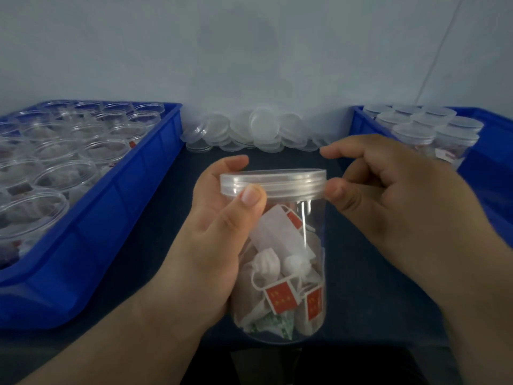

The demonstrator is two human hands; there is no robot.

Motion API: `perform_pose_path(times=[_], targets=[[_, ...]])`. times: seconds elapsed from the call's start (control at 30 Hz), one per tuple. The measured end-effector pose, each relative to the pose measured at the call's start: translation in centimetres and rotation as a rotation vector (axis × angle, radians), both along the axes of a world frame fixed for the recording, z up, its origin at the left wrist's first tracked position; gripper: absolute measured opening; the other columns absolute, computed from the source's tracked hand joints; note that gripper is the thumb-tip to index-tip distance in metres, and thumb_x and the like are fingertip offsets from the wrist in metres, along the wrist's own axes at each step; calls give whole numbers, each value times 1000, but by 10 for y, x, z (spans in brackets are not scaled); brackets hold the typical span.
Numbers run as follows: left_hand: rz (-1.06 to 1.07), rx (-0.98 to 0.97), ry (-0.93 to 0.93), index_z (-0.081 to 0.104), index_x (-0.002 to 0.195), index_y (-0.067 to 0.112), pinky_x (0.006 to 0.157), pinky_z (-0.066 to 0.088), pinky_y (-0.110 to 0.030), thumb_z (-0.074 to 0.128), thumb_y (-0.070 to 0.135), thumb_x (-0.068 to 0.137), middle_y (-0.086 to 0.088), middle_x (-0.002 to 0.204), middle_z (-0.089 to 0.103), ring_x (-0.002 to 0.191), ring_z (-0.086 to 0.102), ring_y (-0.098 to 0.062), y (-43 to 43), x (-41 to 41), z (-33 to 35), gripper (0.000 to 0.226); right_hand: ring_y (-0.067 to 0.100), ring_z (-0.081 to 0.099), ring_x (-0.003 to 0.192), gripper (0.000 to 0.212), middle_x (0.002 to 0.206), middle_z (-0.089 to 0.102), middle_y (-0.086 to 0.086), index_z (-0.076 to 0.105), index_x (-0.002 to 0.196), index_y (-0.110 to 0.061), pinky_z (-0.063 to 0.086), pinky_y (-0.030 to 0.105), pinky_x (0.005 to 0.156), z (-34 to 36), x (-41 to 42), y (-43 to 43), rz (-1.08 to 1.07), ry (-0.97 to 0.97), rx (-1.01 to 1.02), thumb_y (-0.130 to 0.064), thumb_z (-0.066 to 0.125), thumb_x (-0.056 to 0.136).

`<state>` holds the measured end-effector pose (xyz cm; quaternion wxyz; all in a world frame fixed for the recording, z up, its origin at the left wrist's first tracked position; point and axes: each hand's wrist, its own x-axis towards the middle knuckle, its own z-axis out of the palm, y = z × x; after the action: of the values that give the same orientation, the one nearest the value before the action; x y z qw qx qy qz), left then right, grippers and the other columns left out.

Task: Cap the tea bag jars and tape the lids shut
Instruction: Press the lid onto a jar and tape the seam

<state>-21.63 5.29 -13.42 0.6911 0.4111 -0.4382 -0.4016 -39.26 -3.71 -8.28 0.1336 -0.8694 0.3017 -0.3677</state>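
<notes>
Right now the clear tea bag jar (286, 273) is in front of me at the middle of the view, held upright above the dark table (374, 287), with paper-tagged tea bags (280, 295) heaped inside. Its translucent lid (273, 182) sits on the mouth and looks level, so I judge the step in hand is seating the lid or starting its seal.

To do that well I should press the lid evenly all round before any tape goes on, and lay tape across the seam between lid and jar wall, smoothing it flat. I see no tape in view.

My left hand (216, 232) wraps the jar's upper body from the left, fingers behind, and my left thumb (251, 197) presses the lid's skirt at the front. My right hand (388, 195) comes in from the right with curled fingers; its thumb (337, 191) touches the lid's right edge and the index finger (333, 152) reaches over the back rim. Whether it pinches the lid or merely steadies it, I cannot tell.

Further out, loose lids (258, 132) lie piled against the wall. 2 blue crates flank me: the left crate (116, 218) holds open jars (63, 151), the right crate (497, 173) holds capped jars (416, 126).
</notes>
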Motion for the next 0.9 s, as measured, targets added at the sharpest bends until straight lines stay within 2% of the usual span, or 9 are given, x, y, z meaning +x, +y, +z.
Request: perform_pose_path(times=[0.1, 0.17, 0.27, 0.37, 0.53, 0.63, 0.7, 0.8, 0.9], targets=[[-49, 71, -21, 68, 116, 34, 75, 61, -34, 86, 71, 48, -2, 110, 76, 100, 75, -22, 1, 3, -1, 80, -9, 56, 81, 55, 68, 57, -18, 58, 125, -31, 41, 1, 66, -1, 0, 3, 2, 10, 9, -69, 41, 89], [-66, 138, 6, 70, 118, 31, 78, 60, -40, 86, 73, 46, -9, 114, 75, 102, 74, -29, 0, 5, 0, 84, -1, 56, 78, 55, 67, 56, -18, 60, 124, -28, 40, 8, 50, 0, -1, 8, -24, 12, -53, -66, 41, 89], [-57, 173, -3, 69, 122, 32, 83, 58, -47, 78, 62, 62, -10, 116, 74, 105, 73, -31, -4, 8, 0, 68, 3, 53, 59, 57, 66, 53, -18, 63, 121, -24, 36, 11, 55, 3, -3, 13, -70, 18, -130, -65, 43, 88], [-37, 173, -32, 60, 134, 39, 97, 52, -54, 68, 60, 68, -2, 124, 72, 114, 70, -26, -5, 9, 1, 70, -1, 50, 60, 58, 65, 52, -18, 64, 120, -22, 37, 13, 58, 3, -4, 16, -101, 41, -174, -66, 45, 87], [-40, 180, -160, 46, 139, 38, 83, 60, -28, 87, 69, 50, 12, 118, 73, 109, 72, -13, -2, -3, 4, 103, 1, 41, 65, 55, 75, 41, -23, 64, 122, -23, 24, 9, 62, 2, -1, 24, -153, 137, -236, -63, 45, 90], [8, 217, -126, 51, 133, 40, 74, 62, -28, 82, 62, 52, 12, 109, 76, 99, 75, -12, -2, -4, 3, 89, -6, 43, 50, 55, 63, 49, -25, 64, 120, -28, 28, 8, 52, 3, -2, 22, -119, 176, -189, -68, 45, 89], [29, 234, -73, 58, 126, 41, 70, 62, -28, 83, 57, 50, 9, 105, 77, 95, 76, -15, -3, -4, 4, 82, -3, 57, 55, 51, 57, 59, -21, 63, 115, -38, 33, 7, 43, 7, -7, 17, -72, 128, -74, -74, 45, 84], [-15, 252, 41, 75, 101, 39, 64, 61, -32, 85, 54, 47, -1, 96, 79, 86, 78, -21, 0, -2, 7, 57, -7, 60, 59, 38, 62, 66, -22, 62, 101, -48, 40, 1, 56, 10, -16, 7, 24, 6, 127, -76, 47, 80], [-83, 270, 114, 79, 92, 35, 63, 61, -37, 86, 52, 54, -10, 98, 78, 83, 77, -27, 2, -2, 8, 42, 2, 58, 54, 29, 65, 65, -13, 65, 102, -47, 37, 2, 50, 9, -22, 1, 58, -93, 119, -64, 54, 81]])
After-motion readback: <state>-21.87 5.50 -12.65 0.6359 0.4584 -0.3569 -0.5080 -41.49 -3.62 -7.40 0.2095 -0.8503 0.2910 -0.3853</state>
